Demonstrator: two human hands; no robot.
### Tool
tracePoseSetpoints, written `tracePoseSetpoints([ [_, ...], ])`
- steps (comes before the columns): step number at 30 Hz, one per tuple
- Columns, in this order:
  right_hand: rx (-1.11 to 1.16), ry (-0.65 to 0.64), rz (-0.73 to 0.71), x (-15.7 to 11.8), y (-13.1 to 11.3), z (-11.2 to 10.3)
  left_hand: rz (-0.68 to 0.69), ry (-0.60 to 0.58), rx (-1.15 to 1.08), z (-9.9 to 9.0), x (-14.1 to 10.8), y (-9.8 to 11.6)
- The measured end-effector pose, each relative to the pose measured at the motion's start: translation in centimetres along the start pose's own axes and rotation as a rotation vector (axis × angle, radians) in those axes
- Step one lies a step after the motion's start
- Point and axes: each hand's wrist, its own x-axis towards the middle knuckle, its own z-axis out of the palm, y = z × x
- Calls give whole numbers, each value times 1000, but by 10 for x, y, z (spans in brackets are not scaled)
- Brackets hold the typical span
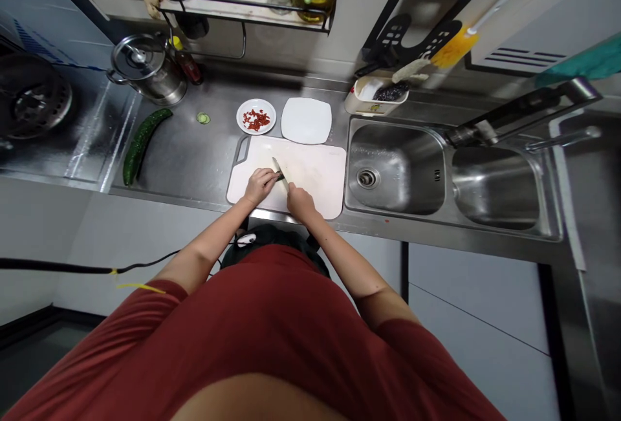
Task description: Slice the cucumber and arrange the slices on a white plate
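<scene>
My right hand (300, 202) is wrapped round the handle of a knife (279, 167), whose blade points away from me over the white cutting board (320, 178). To the left of the blade, my left hand (261, 185) is closed with its fingertips on a small dark green piece (280, 176), perhaps cucumber; the fingers partly hide it. A white plate (306, 121) with nothing on it lies just behind the board. Beside it is a round white dish (241, 117) with chopped red bits. A long green cucumber (145, 144) and some pale green slices (202, 118) rest on the counter to the left.
A lidded steel pot (145, 72) and a sauce bottle (187, 65) stand at the back left, below a rack (242, 12). A double sink (395, 165) with a faucet (519, 117) is at the right. Behind the sink sits a small caddy (373, 107).
</scene>
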Motion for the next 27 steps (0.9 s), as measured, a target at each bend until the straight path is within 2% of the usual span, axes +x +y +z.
tracePoseSetpoints([
  [15, 8, 18, -18, 23, -11, -6, 11, -2, 16, 0, 1, -1],
  [27, -26, 7, 17, 0, 0, 9, 10, 4, 10, 1, 1, -1],
])
